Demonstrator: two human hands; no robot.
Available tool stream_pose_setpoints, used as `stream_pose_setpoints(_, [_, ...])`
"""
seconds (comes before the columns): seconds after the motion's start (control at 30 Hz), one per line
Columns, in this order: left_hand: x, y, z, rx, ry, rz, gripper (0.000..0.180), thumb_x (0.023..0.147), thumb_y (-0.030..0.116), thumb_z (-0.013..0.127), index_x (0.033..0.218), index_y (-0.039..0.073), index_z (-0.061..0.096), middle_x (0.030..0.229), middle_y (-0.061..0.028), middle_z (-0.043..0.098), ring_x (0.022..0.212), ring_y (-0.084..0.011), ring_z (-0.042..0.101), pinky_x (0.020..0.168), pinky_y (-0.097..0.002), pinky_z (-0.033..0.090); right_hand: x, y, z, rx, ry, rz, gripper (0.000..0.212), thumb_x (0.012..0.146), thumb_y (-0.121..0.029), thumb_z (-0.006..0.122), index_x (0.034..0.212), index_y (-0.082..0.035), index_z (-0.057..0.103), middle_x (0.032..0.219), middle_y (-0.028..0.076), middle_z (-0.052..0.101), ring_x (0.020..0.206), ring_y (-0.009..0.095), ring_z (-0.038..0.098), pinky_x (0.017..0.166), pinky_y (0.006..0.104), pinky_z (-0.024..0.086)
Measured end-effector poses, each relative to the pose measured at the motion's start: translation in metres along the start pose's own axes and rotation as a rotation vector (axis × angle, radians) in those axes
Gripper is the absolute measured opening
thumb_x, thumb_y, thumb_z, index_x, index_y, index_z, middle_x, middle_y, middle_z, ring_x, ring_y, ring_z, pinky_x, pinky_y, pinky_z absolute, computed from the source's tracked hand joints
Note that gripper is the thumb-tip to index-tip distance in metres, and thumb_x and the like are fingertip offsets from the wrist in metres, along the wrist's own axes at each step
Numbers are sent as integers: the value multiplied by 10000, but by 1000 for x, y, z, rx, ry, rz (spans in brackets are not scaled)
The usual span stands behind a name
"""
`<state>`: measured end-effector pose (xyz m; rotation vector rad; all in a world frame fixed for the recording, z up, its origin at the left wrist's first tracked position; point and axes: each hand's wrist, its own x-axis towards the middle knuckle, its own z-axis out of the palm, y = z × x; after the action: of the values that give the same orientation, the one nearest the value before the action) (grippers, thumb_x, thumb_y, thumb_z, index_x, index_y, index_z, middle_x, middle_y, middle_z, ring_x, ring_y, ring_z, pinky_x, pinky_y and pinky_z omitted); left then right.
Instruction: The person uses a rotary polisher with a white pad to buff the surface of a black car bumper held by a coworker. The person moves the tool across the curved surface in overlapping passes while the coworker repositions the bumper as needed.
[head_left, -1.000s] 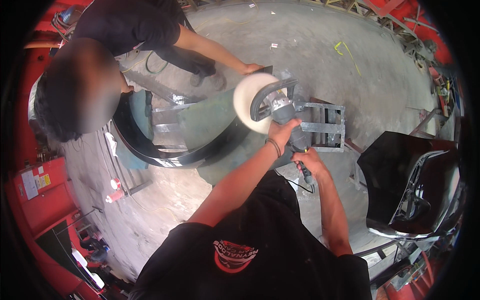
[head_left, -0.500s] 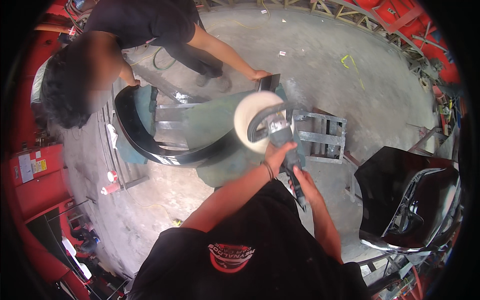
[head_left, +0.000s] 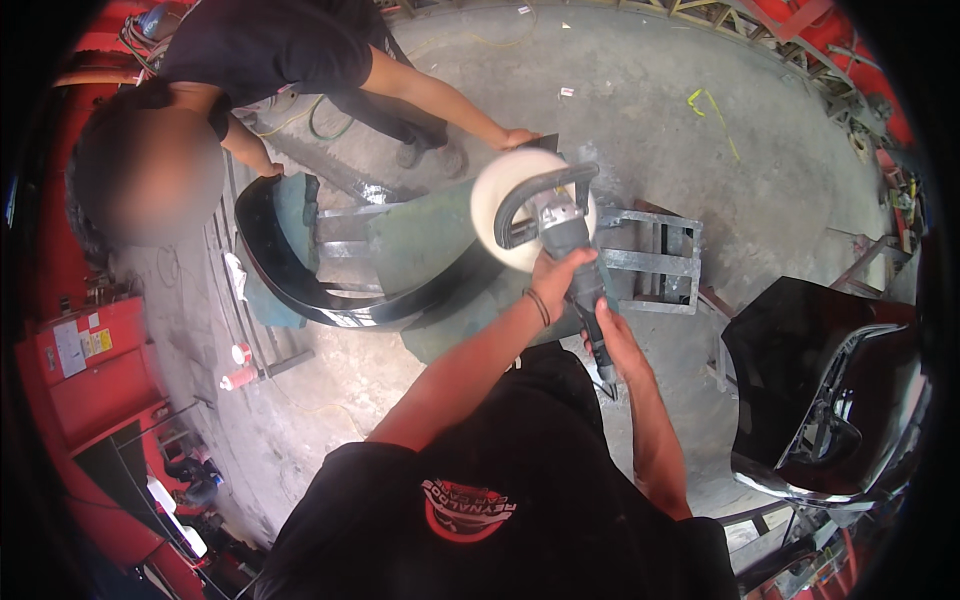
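Observation:
A rotary polisher [head_left: 566, 236] with a D-shaped front handle is in both my hands. My left hand [head_left: 560, 276] is closed round its body just behind the head. Farther back, my right hand [head_left: 614, 340] grips the rear handle. The round whitish pad [head_left: 488, 205] looks smeared by motion and lies over the right part of a curved, glossy black car trim panel [head_left: 290, 298], hiding some of it. Contact between pad and panel cannot be made out. A co-worker's hands [head_left: 520, 138] hold the panel at its far right end and its left end.
Green cloth [head_left: 410, 245] covers parts of the metal stand [head_left: 650, 262] under the panel. A black car body part [head_left: 800, 370] stands at the right. Red and white bottles [head_left: 238, 378] sit on the floor at left, near a red cabinet [head_left: 95, 375]. The co-worker [head_left: 280, 50] leans in from the far left.
The polisher has shifted slightly away from me, its front handle now swung up to the right. The co-worker's head has moved a little left. Both my hands keep their grip.

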<state>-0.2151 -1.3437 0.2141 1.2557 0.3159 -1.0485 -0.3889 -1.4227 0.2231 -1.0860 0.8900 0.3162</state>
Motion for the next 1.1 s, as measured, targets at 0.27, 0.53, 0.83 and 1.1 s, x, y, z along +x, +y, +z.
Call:
stream_pose_setpoints(0.27, [1, -8, -4, -6, 17, 45, 538, 865, 226, 872, 1305, 54, 614, 1160, -82, 702, 1017, -222, 712, 883, -444, 600, 4, 2, -5, -35, -51, -7, 749, 1077, -751, 471, 1192, -29, 631, 872, 36, 640, 692, 116, 605, 621, 300, 509])
stream_pose_setpoints(0.53, [-25, -33, -13, -97, 85, 1, 468, 840, 170, 873, 1244, 61, 664, 1117, -60, 728, 998, -190, 705, 848, -400, 580, -14, 22, -12, -105, -107, 0, 777, 1080, -752, 457, 1240, -11, 627, 861, 41, 645, 691, 125, 620, 634, 309, 528])
stream_pose_setpoints(0.83, [26, 18, 23, -2, 17, 76, 531, 854, 208, 865, 1297, 48, 620, 1122, -79, 706, 1010, -227, 698, 885, -444, 588, 34, -16, -25, -25, -40, -65, 799, 1060, -793, 442, 1122, -24, 653, 827, 33, 649, 655, 120, 604, 598, 307, 502])
stream_pose_setpoints(1.1, [0, -17, 11, -56, -18, 74, 534, 866, 188, 872, 1312, 75, 602, 1158, -71, 695, 1027, -216, 695, 893, -449, 595, 1, 8, -23, -50, -50, 3, 754, 1078, -763, 444, 1157, -39, 638, 854, 31, 654, 681, 121, 610, 623, 308, 518])
